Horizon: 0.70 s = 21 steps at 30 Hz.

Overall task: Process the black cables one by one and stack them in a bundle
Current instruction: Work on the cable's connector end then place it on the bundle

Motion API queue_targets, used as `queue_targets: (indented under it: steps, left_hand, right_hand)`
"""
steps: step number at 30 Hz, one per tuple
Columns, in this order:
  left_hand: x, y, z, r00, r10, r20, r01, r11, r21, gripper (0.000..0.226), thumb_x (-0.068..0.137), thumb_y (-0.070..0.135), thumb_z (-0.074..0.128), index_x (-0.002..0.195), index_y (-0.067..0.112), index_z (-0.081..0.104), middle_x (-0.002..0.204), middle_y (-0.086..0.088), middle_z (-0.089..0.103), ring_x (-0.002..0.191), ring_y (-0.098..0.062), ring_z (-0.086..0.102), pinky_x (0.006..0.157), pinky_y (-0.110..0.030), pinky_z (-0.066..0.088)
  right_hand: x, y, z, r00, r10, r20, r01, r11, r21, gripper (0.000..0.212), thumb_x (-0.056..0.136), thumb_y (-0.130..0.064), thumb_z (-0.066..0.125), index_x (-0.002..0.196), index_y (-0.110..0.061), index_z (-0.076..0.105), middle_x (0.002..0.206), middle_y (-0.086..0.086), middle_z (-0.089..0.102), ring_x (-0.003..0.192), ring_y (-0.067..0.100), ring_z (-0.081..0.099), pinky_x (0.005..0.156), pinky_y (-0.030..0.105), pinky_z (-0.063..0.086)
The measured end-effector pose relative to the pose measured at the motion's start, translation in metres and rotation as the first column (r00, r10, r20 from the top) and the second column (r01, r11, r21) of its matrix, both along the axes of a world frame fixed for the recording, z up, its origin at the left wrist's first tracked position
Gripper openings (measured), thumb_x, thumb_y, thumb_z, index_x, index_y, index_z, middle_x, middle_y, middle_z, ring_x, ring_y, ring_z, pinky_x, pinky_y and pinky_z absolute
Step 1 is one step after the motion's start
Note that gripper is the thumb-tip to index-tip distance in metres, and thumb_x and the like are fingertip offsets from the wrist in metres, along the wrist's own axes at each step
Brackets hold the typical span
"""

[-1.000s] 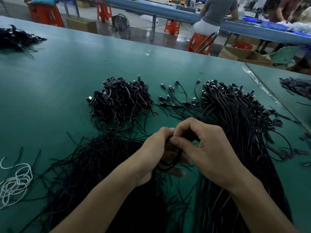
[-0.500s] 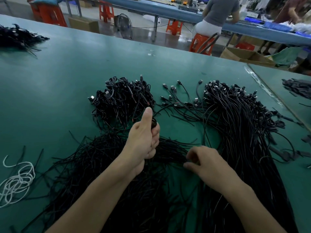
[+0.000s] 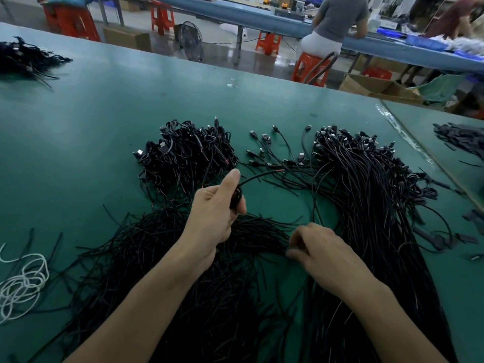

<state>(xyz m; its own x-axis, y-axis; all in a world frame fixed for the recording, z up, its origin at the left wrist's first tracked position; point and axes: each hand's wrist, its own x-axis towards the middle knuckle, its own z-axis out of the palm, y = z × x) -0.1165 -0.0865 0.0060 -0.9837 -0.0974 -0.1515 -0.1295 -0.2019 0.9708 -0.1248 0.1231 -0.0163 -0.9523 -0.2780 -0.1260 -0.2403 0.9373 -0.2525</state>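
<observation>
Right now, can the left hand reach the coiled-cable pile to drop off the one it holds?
Probably yes. The left hand grips its coiled cable just short of the coiled pile, which lies directly beyond it with nothing raised between them. The right hand sits off to the side.

You can read nothing here. No legible text, label, brand or number shows on the cables [image 3: 366,195], the table [image 3: 104,121] or the boxes [image 3: 372,86].
</observation>
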Motion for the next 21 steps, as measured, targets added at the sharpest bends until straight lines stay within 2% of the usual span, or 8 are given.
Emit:
queue_targets:
  steps: [6, 8, 11, 16, 19, 21]
  left_hand:
    - [-0.001, 0.003, 0.0, 1.0, -0.024, 0.0, 0.024, 1.0, 0.003, 0.068, 0.103, 0.051, 0.04, 0.044, 0.023, 0.058, 0.04, 0.007, 0.029, 0.034, -0.009, 0.019, 0.034, -0.019, 0.017]
    - [-0.003, 0.002, 0.0, 0.999, -0.043, 0.002, 0.043, 0.999, 0.021, 0.067, 0.103, 0.05, 0.04, 0.045, 0.022, 0.059, 0.041, 0.006, 0.029, 0.034, -0.01, 0.018, 0.036, -0.02, 0.015]
    - [-0.005, -0.001, -0.002, 0.997, -0.07, 0.014, 0.07, 0.997, 0.042, 0.067, 0.103, 0.05, 0.039, 0.046, 0.022, 0.06, 0.041, 0.004, 0.03, 0.034, -0.01, 0.019, 0.036, -0.019, 0.015]
    - [-0.003, -0.001, -0.002, 0.997, -0.081, 0.014, 0.08, 0.996, 0.05, 0.066, 0.103, 0.051, 0.04, 0.048, 0.022, 0.061, 0.042, 0.005, 0.031, 0.035, -0.01, 0.02, 0.034, -0.018, 0.018]
    - [-0.001, 0.0, 0.0, 0.997, -0.078, 0.017, 0.077, 0.996, 0.044, 0.065, 0.103, 0.05, 0.04, 0.048, 0.022, 0.062, 0.042, 0.005, 0.031, 0.036, -0.01, 0.019, 0.034, -0.019, 0.017]
    - [-0.001, 0.0, 0.001, 0.997, -0.081, 0.02, 0.079, 0.996, 0.049, 0.065, 0.104, 0.047, 0.04, 0.049, 0.022, 0.063, 0.042, 0.005, 0.032, 0.036, -0.011, 0.019, 0.035, -0.019, 0.016]
  right_hand:
    - [0.002, 0.001, -0.007, 0.999, 0.015, 0.037, -0.017, 0.999, 0.041, 0.01, 0.102, -0.035, 0.05, 0.099, -0.029, 0.058, 0.101, -0.012, 0.051, 0.092, 0.009, 0.052, 0.077, 0.023, 0.04]
    - [0.003, 0.004, -0.004, 1.0, 0.012, 0.022, -0.012, 1.0, 0.028, 0.011, 0.101, -0.036, 0.051, 0.097, -0.028, 0.058, 0.097, -0.013, 0.053, 0.089, 0.007, 0.053, 0.078, 0.025, 0.045]
    - [0.002, 0.005, 0.002, 0.999, 0.011, 0.036, -0.01, 1.0, -0.026, 0.011, 0.099, -0.034, 0.056, 0.093, -0.026, 0.062, 0.09, -0.012, 0.058, 0.083, 0.006, 0.057, 0.078, 0.029, 0.052]
    - [0.005, 0.004, 0.014, 0.999, 0.002, 0.045, 0.008, 0.977, -0.213, 0.006, 0.091, -0.027, 0.071, 0.096, -0.03, 0.071, 0.086, -0.016, 0.067, 0.083, 0.001, 0.064, 0.081, 0.028, 0.056]
    - [0.009, 0.004, 0.018, 0.999, -0.024, 0.022, 0.029, 0.973, -0.228, 0.014, 0.09, -0.024, 0.072, 0.101, -0.032, 0.068, 0.08, -0.016, 0.066, 0.078, 0.001, 0.064, 0.078, 0.034, 0.057]
    - [0.011, 0.005, 0.023, 0.997, -0.049, -0.051, 0.036, 0.972, -0.233, 0.016, 0.089, -0.021, 0.071, 0.098, -0.033, 0.067, 0.071, -0.016, 0.064, 0.071, 0.002, 0.062, 0.071, 0.031, 0.057]
